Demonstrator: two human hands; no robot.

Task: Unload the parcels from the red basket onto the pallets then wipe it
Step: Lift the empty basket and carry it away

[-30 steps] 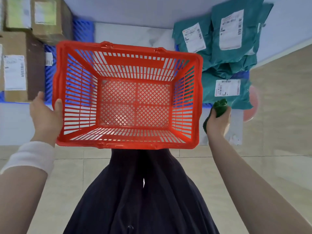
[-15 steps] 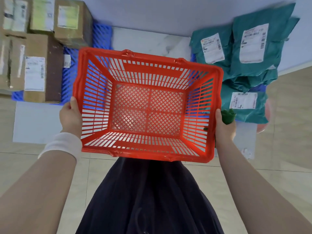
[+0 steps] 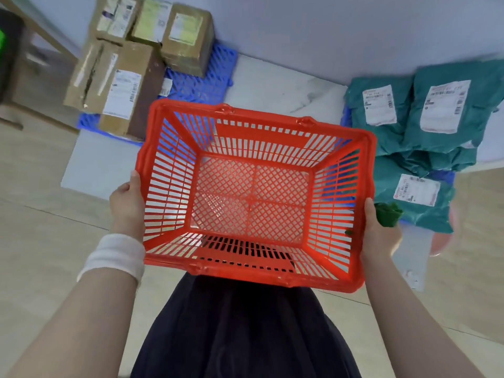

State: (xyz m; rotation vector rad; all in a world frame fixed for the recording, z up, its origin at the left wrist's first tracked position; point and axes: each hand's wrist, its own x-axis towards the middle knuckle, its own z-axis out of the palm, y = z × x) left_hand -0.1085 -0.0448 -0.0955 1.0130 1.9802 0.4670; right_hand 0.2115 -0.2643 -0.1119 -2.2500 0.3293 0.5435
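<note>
- A person holds a red plastic lattice basket [image 3: 246, 131] level in front of a dark garment [image 3: 245, 331], above a beige tiled floor [image 3: 41, 214]. The open top faces the head camera, and pale floor shows through the mesh bottom.
- The left hand [image 3: 126, 203], with a white wristband [image 3: 114, 257] on its wrist, grips the basket's left rim. The thumb lies along the edge, and the fingers are hidden behind the wall.
- The right hand [image 3: 379, 238] grips the right rim with the thumb pressed to the edge. Its curled fingers bunch a wadded green cloth [image 3: 388, 216] against the outer wall.
- Beyond the basket to the left, brown cardboard boxes [image 3: 122, 88] with white shipping labels are stacked on a blue plastic grid pallet [image 3: 201, 85].
- To the right, teal plastic mailer bags [image 3: 425, 124] with white labels lie overlapping in a pile. Blue pallet edges [image 3: 447, 175] show beneath them.
- Both piles sit along the foot of a pale wall [image 3: 327, 36], well apart from each other.
</note>
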